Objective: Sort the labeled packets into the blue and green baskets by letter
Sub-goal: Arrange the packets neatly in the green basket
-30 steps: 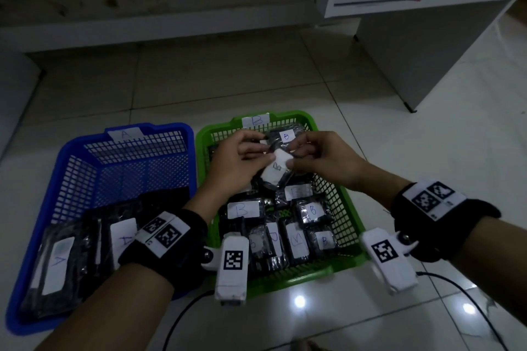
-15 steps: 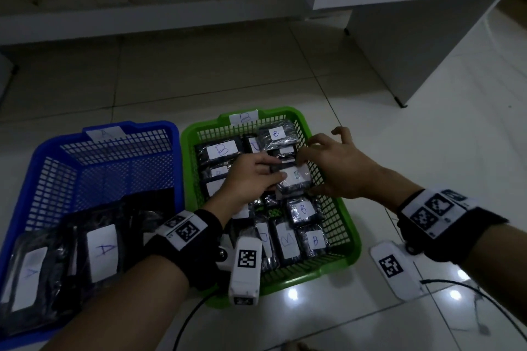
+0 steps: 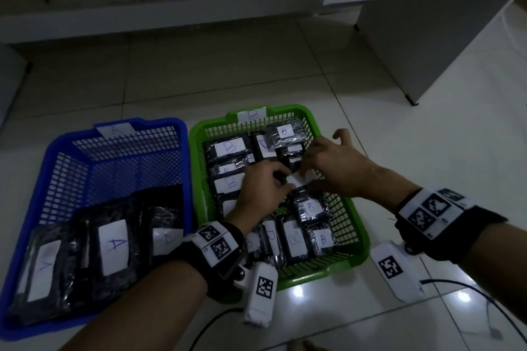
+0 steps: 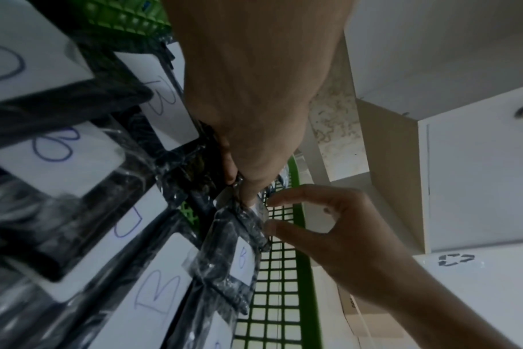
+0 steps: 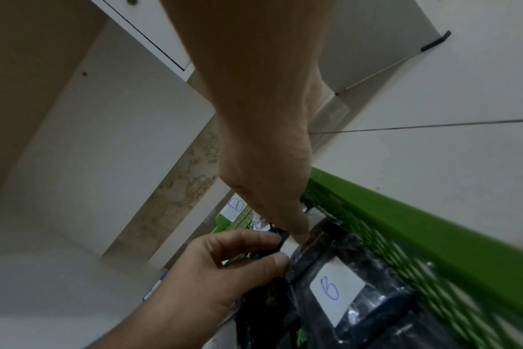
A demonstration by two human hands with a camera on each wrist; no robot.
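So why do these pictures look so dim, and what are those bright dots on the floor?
Head view: dim room; the dots are lamp glare on glossy tiles, edges bowed by the wide lens. Left wrist view: nearest labels blurred. Right wrist view: green basket rim smeared.

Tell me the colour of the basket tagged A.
Blue. The basket with the A tag shows best in the head view.

Head camera looks steeply down from above at the blue basket (image 3: 119, 134) and green basket (image 3: 288, 111) on the floor. Both wrist cameras, close in and tilted, look along each hand into the green basket, the area all three views share.
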